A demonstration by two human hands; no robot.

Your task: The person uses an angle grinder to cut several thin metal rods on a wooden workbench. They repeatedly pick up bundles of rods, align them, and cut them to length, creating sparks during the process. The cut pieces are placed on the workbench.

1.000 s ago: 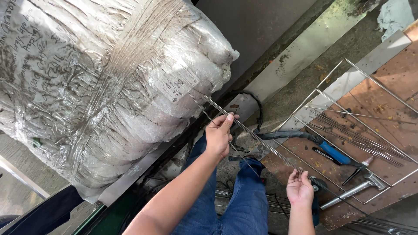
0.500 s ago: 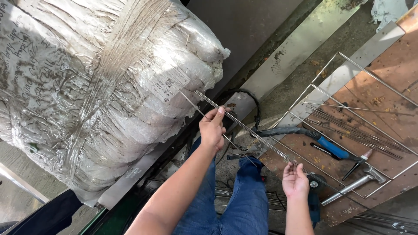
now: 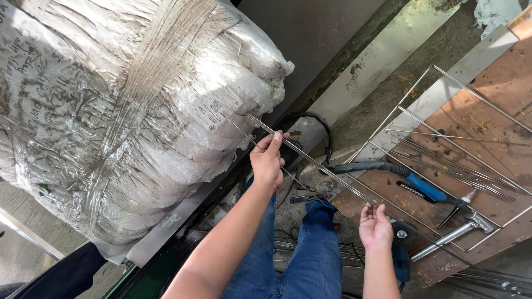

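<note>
rods run pinched through left hand fingers, above right hand.

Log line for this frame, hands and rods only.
left hand: grips thin rods | right hand: open, palm up, beside rods | rods: slanting from wrapped bale over board

Thin, bright steel rods, smooth and glossy, pinched in the bare left hand. Large white bale wrapped in crinkled, shiny clear plastic film with bubble wrap beneath. Rust-brown board, matt and rough, scattered with grit. Welded wire frame of polished metal. Welding torch with blue plastic grip and black rubber hose. Faded blue denim trousers.
</note>
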